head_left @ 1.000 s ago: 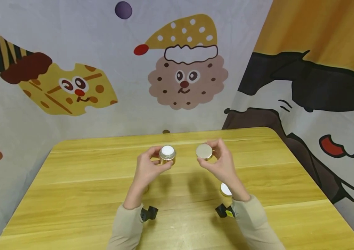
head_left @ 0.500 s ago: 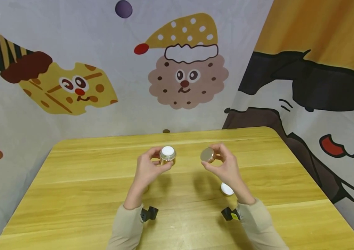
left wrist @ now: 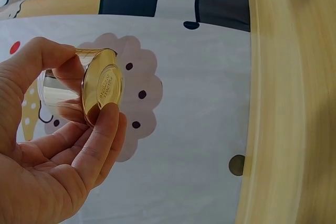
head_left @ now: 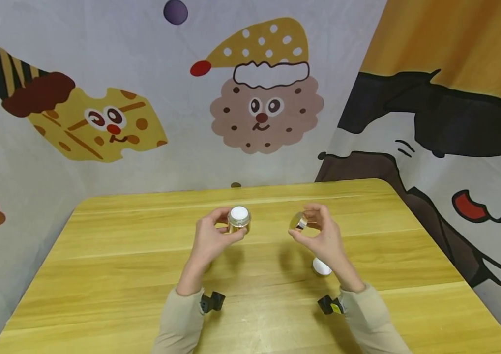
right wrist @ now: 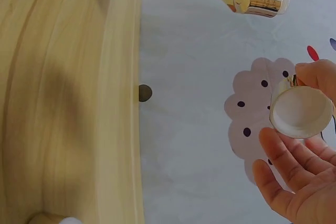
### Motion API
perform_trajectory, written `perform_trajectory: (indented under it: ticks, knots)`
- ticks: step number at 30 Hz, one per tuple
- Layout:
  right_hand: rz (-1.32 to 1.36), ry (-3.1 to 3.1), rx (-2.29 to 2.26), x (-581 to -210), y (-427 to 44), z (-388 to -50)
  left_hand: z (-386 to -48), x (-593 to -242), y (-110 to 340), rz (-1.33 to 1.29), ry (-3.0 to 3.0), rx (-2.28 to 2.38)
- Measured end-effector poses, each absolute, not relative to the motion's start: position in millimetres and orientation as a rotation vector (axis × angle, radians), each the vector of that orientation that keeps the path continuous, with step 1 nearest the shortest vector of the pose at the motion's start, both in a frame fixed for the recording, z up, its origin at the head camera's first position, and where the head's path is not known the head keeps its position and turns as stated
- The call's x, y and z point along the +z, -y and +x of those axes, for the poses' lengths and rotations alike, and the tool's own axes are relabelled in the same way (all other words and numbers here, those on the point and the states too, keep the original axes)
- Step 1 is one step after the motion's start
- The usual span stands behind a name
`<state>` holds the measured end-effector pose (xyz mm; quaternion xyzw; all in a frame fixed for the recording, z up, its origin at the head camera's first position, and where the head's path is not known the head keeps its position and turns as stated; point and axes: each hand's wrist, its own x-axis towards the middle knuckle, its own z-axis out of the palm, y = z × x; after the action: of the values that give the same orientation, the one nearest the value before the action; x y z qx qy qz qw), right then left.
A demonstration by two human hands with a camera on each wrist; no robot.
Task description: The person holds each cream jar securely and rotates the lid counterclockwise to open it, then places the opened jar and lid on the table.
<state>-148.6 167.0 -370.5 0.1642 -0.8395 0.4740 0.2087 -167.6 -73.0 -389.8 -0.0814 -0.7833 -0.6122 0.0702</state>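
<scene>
My left hand holds a small gold cream jar above the table, its white top facing up. In the left wrist view the jar's shiny gold base shows, with thumb and fingers around its sides. My right hand pinches a gold jar lid by its rim, level with the jar and apart from it. The right wrist view shows the lid's hollow white inside. Below the right wrist a round white-topped piece lies on the table, partly hidden by the forearm.
The wooden table spans the view below both hands. Beside the left wrist, a bit of something gold peeks out, mostly hidden. A cartoon-printed cloth hangs behind the table's far edge.
My right hand has drifted right, away from the jar, and turned the lid from its flat top toward its edge. The left hand and the jar have stayed nearly still.
</scene>
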Motion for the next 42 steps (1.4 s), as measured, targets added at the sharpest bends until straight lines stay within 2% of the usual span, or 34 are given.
perform_trajectory:
  ticks: [15, 25, 32, 38, 42]
  knots:
    - [0.443, 2.315, 1.259, -377, -172, -147, -168, -392, 74, -0.268, 2.353, -1.847]
    - [0.477, 2.337, 1.327, -411, -186, -164, -168, -393, 74, -0.258, 2.358, -1.837]
    - [0.486, 2.367, 1.281, -414, -187, -164, -168, -394, 74, -0.254, 2.353, -1.841]
    - [0.484, 2.37, 1.245, -402, -181, -158, -168, -394, 74, -0.25, 2.352, -1.848]
    - [0.476, 2.386, 1.253, -416, -187, -165, -168, -394, 74, -0.249, 2.35, -1.848]
